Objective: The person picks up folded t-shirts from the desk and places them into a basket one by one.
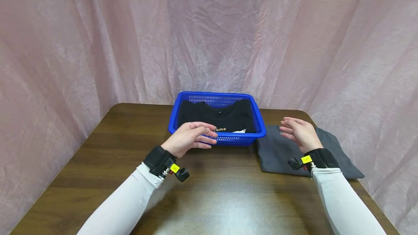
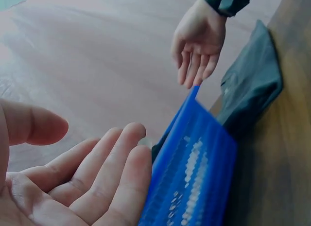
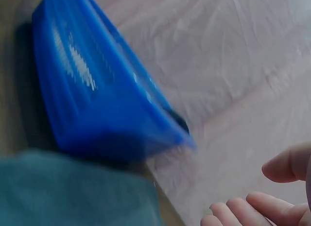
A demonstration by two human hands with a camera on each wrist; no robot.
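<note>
A blue plastic basket (image 1: 261,126) stands at the back middle of the table, with a folded black T-shirt (image 1: 212,116) lying in it, pale lettering near its front. My left hand (image 1: 192,137) is held up before the basket's front left side, fingers relaxed, holding nothing. In the head view it hides part of the rim and the shirt's print. Over a folded dark grey garment (image 1: 277,151) to the right of the basket hovers my right hand (image 1: 300,133), its fingers loosely bent and nothing in them. The right wrist view shows the thumb apart from the fingers (image 3: 238,211).
The brown wooden table (image 1: 107,155) reaches towards me in front of the basket. Behind it hangs a pink curtain (image 1: 209,39), also along both sides. Each wrist wears a black strap with a small camera (image 1: 182,174).
</note>
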